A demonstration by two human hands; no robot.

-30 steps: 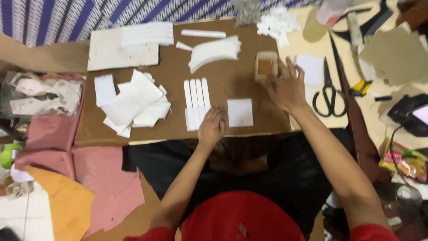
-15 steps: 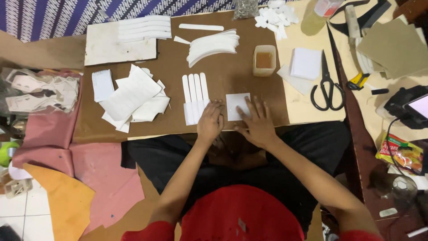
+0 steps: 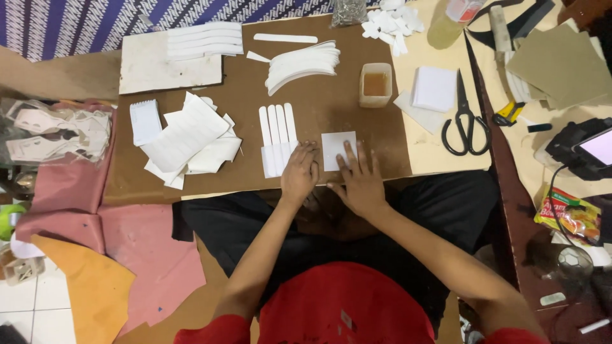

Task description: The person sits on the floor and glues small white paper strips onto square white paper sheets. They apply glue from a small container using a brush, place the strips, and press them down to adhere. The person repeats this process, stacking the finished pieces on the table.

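A small square white paper piece (image 3: 336,150) lies flat near the front edge of the brown cardboard worktop (image 3: 319,121). The right hand (image 3: 360,185) rests on it with fingers spread flat, a wide grip holding nothing, fingertips pressing the sheet's lower part. The left hand (image 3: 299,173) lies just beside it at nine o'clock, fingers loosely curled, its grip empty, touching the bottom of a row of narrow white paper strips (image 3: 277,137). At one o'clock from the square stands a small translucent plastic cup of amber liquid (image 3: 375,84). Farther off at three o'clock lie black-handled scissors (image 3: 465,121).
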